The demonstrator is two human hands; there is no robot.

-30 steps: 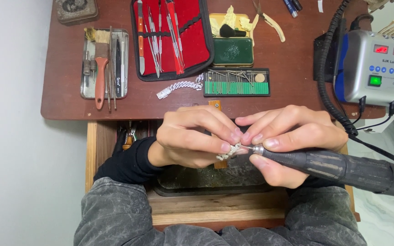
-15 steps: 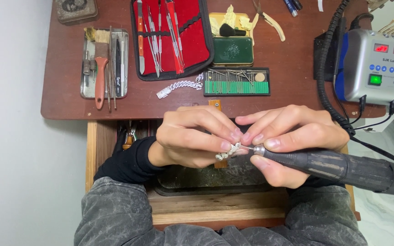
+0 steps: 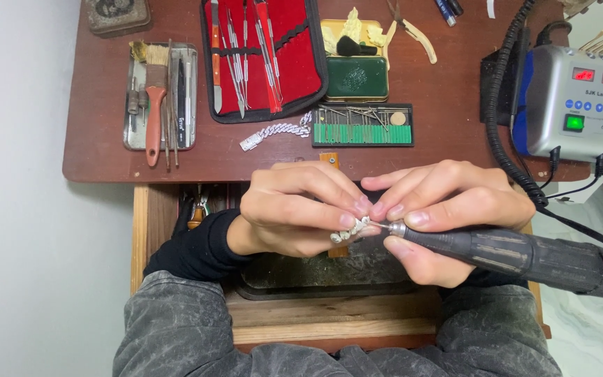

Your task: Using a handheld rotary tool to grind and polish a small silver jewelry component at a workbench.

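Silver chain piece [image 3: 349, 230] pinched by left hand [image 3: 294, 209]; right hand [image 3: 448, 209] grips rotary handpiece [image 3: 518, 255].

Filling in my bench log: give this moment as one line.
left hand: pinches silver chain piece | right hand: grips rotary handpiece, tip at chain | over bench drawer

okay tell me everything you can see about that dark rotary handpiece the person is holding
The rotary handpiece is a thick, dark grey cylinder, seemingly metal or hard plastic, with a scuffed surface. It lies nearly level, narrowing to a silvery collar and a thin bit at its left end. The right hand grips it near the collar. The bit meets a small silvery chain piece pinched in the left hand. Its rear end runs off the picture's right edge.
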